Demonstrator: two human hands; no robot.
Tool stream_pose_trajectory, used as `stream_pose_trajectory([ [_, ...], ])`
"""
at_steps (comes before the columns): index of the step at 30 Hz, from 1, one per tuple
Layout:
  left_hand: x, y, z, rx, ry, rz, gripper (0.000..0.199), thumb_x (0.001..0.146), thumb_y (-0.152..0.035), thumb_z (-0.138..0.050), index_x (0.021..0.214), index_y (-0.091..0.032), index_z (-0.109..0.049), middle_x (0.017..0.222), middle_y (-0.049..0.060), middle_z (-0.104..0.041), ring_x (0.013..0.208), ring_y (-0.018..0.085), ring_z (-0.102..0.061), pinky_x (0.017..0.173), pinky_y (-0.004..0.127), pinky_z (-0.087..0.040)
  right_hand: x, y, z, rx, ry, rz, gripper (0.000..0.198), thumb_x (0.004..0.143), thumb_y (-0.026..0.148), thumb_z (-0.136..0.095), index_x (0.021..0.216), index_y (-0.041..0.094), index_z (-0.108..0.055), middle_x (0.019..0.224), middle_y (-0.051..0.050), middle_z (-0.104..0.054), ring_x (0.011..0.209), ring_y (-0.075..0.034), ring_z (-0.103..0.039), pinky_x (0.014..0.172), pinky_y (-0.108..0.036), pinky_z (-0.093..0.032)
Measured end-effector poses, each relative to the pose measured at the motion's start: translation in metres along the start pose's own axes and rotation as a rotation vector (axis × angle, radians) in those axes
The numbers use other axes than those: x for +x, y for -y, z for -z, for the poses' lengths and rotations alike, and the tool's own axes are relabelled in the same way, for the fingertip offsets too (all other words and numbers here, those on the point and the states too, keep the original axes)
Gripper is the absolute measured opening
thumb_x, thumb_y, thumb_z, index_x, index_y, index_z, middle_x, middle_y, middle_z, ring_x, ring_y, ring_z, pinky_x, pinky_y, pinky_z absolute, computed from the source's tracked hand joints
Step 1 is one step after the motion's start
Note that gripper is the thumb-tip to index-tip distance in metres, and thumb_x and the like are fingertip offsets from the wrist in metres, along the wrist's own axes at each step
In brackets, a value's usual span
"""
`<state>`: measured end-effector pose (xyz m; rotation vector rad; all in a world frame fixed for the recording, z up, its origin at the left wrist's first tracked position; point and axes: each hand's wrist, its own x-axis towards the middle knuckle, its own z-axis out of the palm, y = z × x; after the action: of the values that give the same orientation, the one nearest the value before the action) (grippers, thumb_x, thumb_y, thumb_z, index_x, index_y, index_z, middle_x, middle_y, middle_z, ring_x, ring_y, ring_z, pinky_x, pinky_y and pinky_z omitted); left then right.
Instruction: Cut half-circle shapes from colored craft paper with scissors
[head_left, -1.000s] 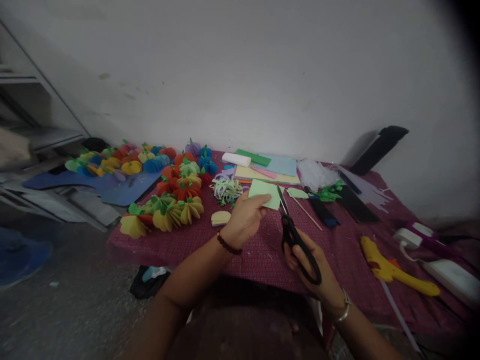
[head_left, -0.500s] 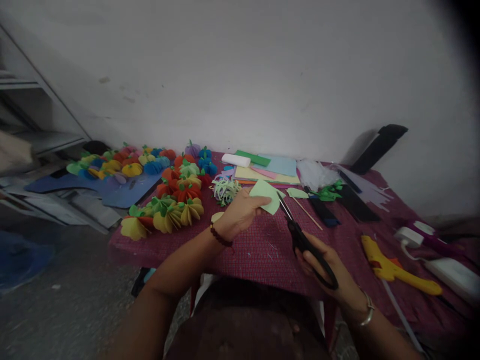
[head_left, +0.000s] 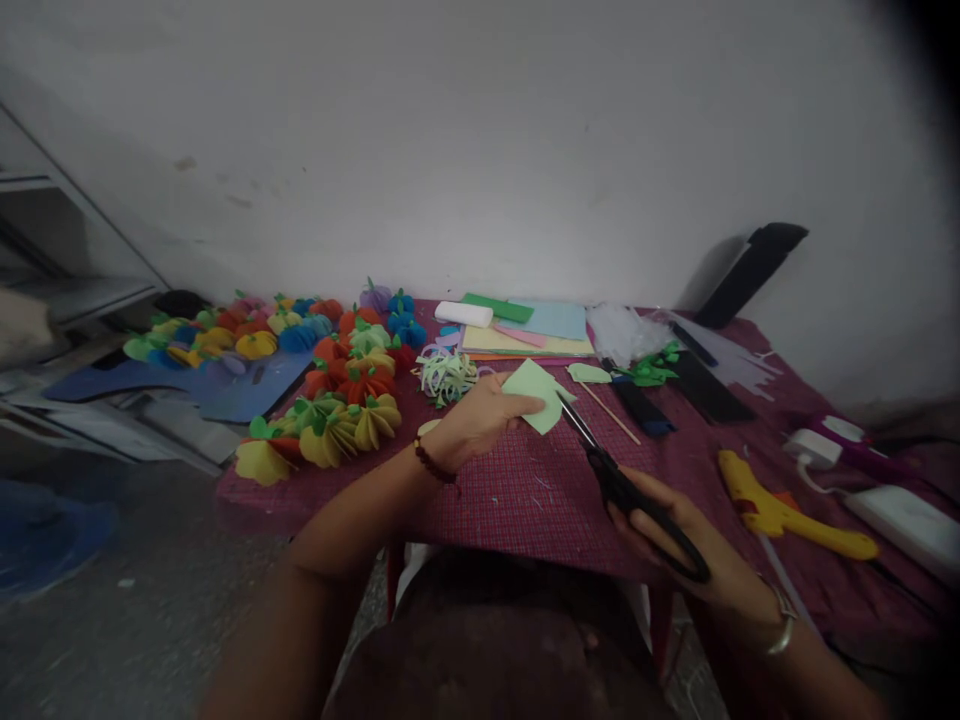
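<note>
Tablecloth (head_left: 517, 500): R hand (head_left: 694, 532) shifted right, scissors (head_left: 619, 487) angled flatter at grn paper (head_left: 531, 384).

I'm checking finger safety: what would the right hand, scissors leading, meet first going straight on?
Probably the light green paper in the left hand; the scissors appear to reach its edge, though depth is unclear.

The scissors (head_left: 616, 484) have cut further into the pale-green paper (head_left: 531, 388).
</note>
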<state>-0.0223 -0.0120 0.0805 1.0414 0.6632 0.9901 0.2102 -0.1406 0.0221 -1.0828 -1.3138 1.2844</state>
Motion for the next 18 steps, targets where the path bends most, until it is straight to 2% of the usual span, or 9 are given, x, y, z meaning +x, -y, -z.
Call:
stream_pose_trajectory([
  [4, -0.003, 0.003, -0.001, 0.051, 0.022, 0.054, 0.021, 0.062, -0.017, -0.080, 0.080, -0.012, -0.072, 0.077, 0.007, -0.071, 0.061, 0.013, -0.061, 0.063, 0.027, -0.046, 0.000, -0.001, 0.001, 0.031, 0.098, -0.025, 0.055, 0.085, 0.055, -0.070, 0.132, 0.027, -0.066, 0.080, -0.006, -0.061, 0.062, -0.016, -0.050, 0.054, -0.028, -0.042],
  [10, -0.006, 0.016, -0.009, 0.088, 0.071, 0.104, 0.023, 0.058, -0.021, -0.082, 0.071, -0.012, -0.065, 0.066, 0.000, -0.064, 0.056, 0.009, -0.054, 0.058, 0.023, -0.041, 0.000, -0.007, -0.001, 0.130, 0.182, -0.069, 0.059, 0.089, 0.055, -0.066, 0.138, 0.024, -0.057, 0.080, -0.003, -0.057, 0.065, -0.015, -0.045, 0.059, -0.028, -0.038],
  [14, -0.010, 0.019, -0.017, 0.064, 0.075, 0.144, 0.027, 0.057, -0.022, -0.083, 0.072, -0.013, -0.063, 0.065, -0.001, -0.064, 0.056, 0.009, -0.056, 0.058, 0.024, -0.042, -0.005, -0.015, -0.003, 0.339, 0.225, -0.134, 0.042, 0.090, 0.057, -0.060, 0.117, 0.026, -0.063, 0.077, -0.002, -0.052, 0.065, -0.015, -0.042, 0.059, -0.029, -0.035],
  [18, -0.014, 0.016, -0.028, -0.030, 0.053, 0.172, 0.033, 0.053, -0.021, -0.084, 0.078, -0.013, -0.064, 0.069, 0.000, -0.066, 0.058, 0.011, -0.060, 0.059, 0.025, -0.047, -0.008, -0.022, -0.005, 0.514, 0.290, -0.207, 0.041, 0.087, 0.066, -0.056, 0.095, 0.026, -0.064, 0.075, -0.002, -0.047, 0.061, -0.014, -0.037, 0.056, -0.030, -0.033],
])
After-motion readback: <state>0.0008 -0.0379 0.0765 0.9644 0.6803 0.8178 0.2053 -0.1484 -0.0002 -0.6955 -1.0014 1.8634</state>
